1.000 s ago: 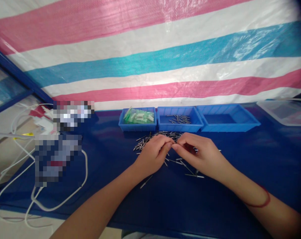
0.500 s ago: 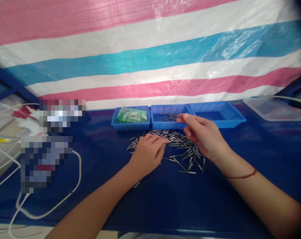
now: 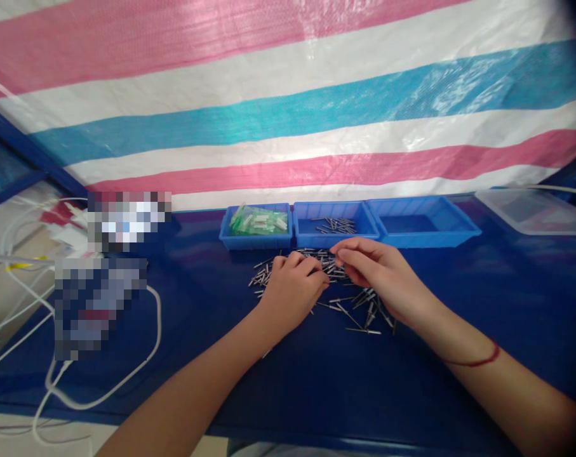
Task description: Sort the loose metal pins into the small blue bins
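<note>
A loose pile of blind rivets lies on the blue table, in front of three blue bins. My left hand rests on the left part of the pile, fingers curled down and thumb drawn in. What lies under its fingertips is hidden. Just right of it, my right hand hovers over the pile's back edge, thumb and forefinger pinched together. I cannot make out anything between them. The middle bin behind the hands holds several blind rivets.
Green-and-clear plastic packets fill the left bin; the right bin adjoins the middle one. A translucent lid lies far right. White cables and blurred-out items occupy the left. A striped sheet hangs behind.
My right hand has come back from above the middle bin to the pile. More rivets show in that bin. My left fingers have curled in more, and the view has shifted slightly.
</note>
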`<action>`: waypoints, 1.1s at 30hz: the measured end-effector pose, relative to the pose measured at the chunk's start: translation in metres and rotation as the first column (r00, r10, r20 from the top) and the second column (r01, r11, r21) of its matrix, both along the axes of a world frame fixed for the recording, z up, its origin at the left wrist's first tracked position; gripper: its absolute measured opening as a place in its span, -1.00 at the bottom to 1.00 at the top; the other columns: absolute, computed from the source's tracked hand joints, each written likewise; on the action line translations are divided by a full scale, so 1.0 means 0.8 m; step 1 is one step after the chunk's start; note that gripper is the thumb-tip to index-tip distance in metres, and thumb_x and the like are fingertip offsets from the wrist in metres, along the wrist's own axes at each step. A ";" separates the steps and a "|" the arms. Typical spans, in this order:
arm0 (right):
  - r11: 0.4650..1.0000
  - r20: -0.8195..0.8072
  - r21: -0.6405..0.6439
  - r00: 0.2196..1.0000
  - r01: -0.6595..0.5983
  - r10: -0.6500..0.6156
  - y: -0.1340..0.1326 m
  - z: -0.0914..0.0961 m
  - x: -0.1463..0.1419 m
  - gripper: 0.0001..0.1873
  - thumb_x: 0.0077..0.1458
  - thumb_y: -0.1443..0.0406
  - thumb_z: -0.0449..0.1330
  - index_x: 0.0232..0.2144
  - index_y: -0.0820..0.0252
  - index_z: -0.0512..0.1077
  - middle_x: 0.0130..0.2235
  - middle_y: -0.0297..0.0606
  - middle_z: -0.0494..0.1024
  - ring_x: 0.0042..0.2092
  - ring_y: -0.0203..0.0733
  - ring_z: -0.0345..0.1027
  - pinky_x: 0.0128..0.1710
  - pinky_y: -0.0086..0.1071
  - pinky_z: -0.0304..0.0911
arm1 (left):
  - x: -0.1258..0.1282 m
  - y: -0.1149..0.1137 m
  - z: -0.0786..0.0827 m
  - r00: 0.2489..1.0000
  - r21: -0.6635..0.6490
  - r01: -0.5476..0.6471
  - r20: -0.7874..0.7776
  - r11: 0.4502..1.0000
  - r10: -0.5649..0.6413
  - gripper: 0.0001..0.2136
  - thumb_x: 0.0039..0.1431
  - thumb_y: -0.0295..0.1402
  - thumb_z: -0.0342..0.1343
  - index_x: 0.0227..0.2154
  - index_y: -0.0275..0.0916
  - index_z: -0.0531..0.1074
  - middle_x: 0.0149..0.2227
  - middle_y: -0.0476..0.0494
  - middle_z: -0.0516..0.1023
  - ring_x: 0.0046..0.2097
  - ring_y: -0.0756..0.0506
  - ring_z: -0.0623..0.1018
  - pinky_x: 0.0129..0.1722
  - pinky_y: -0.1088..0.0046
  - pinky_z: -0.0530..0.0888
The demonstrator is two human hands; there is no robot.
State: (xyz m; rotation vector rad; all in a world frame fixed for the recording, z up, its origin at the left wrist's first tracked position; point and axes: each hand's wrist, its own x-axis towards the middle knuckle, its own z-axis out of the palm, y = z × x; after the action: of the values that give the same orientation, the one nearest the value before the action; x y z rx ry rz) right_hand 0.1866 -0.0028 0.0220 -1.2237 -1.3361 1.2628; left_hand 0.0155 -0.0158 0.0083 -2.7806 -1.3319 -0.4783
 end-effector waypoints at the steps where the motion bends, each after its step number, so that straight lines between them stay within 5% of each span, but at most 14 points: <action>1: 0.999 0.071 0.039 0.997 -0.025 0.022 0.000 -0.002 0.000 -0.80 0.04 0.20 0.18 -0.35 0.22 0.48 -0.46 -0.32 0.46 -0.55 -0.38 0.16 -0.60 -0.47 0.05 | 0.000 -0.001 0.001 1.000 0.001 -0.007 -0.012 1.000 0.007 -0.85 0.28 -0.30 0.03 -0.30 -0.14 0.50 -0.19 -0.05 0.50 -0.12 -0.13 0.34 -0.24 0.27 0.17; 4: 0.969 0.354 0.217 0.934 -0.121 0.037 0.000 -0.007 0.003 -0.79 0.11 0.21 0.11 -0.39 0.20 0.48 -0.42 -0.27 0.52 -0.46 -0.28 0.29 -0.48 -0.41 0.17 | -0.001 -0.003 0.005 0.999 -0.010 -0.040 -0.034 0.999 0.040 -0.83 0.27 -0.28 0.02 -0.30 -0.19 0.48 -0.21 -0.12 0.46 -0.15 -0.15 0.34 -0.27 0.28 0.17; 7: 0.899 0.611 0.356 0.792 -0.256 -0.016 -0.002 -0.011 0.006 -0.78 0.15 0.26 0.06 -0.40 0.19 0.48 -0.39 -0.25 0.54 -0.44 -0.25 0.32 -0.42 -0.38 0.19 | -0.003 -0.004 0.006 0.997 -0.029 -0.068 -0.046 0.997 0.067 -0.84 0.25 -0.27 0.04 -0.32 -0.22 0.45 -0.20 -0.16 0.43 -0.15 -0.16 0.34 -0.29 0.29 0.18; 10: 0.847 0.742 0.369 0.670 -0.382 -0.022 -0.004 -0.013 0.006 -0.79 0.16 0.29 0.04 -0.39 0.19 0.47 -0.38 -0.23 0.53 -0.44 -0.25 0.32 -0.41 -0.37 0.18 | -0.005 -0.003 0.004 0.995 -0.016 -0.088 -0.050 0.996 0.087 -0.86 0.25 -0.29 0.03 -0.32 -0.23 0.42 -0.17 -0.17 0.43 -0.14 -0.17 0.34 -0.27 0.28 0.19; 13: 0.836 0.774 0.344 0.634 -0.427 0.005 -0.006 -0.012 0.005 -0.78 0.19 0.28 0.02 -0.34 0.19 0.46 -0.35 -0.21 0.52 -0.38 -0.21 0.37 -0.35 -0.36 0.21 | -0.006 -0.002 0.003 0.995 0.021 -0.095 -0.006 0.995 0.095 -0.85 0.30 -0.31 -0.03 -0.28 -0.23 0.40 -0.16 -0.16 0.46 -0.13 -0.16 0.36 -0.22 0.27 0.19; 18: 0.832 0.722 0.342 0.689 -0.437 0.065 -0.010 -0.006 0.002 -0.77 0.22 0.29 0.00 -0.36 0.18 0.45 -0.35 -0.21 0.53 -0.32 -0.18 0.39 -0.34 -0.36 0.23 | -0.010 -0.003 0.008 0.978 -0.032 -0.055 0.200 0.998 0.060 -0.82 0.35 -0.34 -0.10 -0.27 -0.23 0.39 -0.24 -0.09 0.53 -0.18 -0.09 0.45 -0.14 0.28 0.23; 23: 0.892 0.547 0.294 0.825 -0.344 0.138 -0.014 -0.003 -0.002 -0.76 0.22 0.22 0.04 -0.35 0.14 0.48 -0.33 -0.26 0.56 -0.31 -0.19 0.40 -0.34 -0.37 0.26 | -0.012 -0.005 0.010 0.788 -0.257 -0.042 0.585 0.965 0.190 -0.87 0.24 -0.31 0.07 -0.22 -0.23 0.41 -0.25 -0.08 0.55 -0.27 -0.03 0.51 -0.24 0.44 0.38; 30: 0.949 0.374 0.185 0.911 -0.255 0.173 -0.015 -0.010 -0.007 -0.70 0.19 0.10 0.07 -0.30 0.17 0.48 -0.39 -0.28 0.53 -0.44 -0.26 0.32 -0.47 -0.40 0.23 | -0.015 -0.005 0.011 0.727 -0.309 0.026 0.659 0.951 0.194 -0.86 0.22 -0.30 0.08 -0.28 -0.25 0.47 -0.29 -0.09 0.55 -0.29 -0.03 0.50 -0.24 0.46 0.41; 33: 0.956 0.290 0.231 0.951 -0.182 0.111 -0.017 -0.010 -0.008 -0.73 0.14 0.12 0.13 -0.31 0.18 0.48 -0.38 -0.26 0.54 -0.42 -0.26 0.35 -0.46 -0.40 0.26 | -0.015 -0.005 0.010 0.718 -0.296 0.024 0.670 0.955 0.189 -0.87 0.22 -0.32 0.09 -0.25 -0.24 0.47 -0.28 -0.09 0.56 -0.29 -0.03 0.50 -0.23 0.46 0.41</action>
State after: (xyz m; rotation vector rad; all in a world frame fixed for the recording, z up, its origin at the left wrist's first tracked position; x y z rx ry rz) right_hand 0.1799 -0.0160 0.0142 -1.1606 -1.7631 1.0057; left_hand 0.0032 -0.0194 0.0160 -2.8388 -1.7505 -1.5754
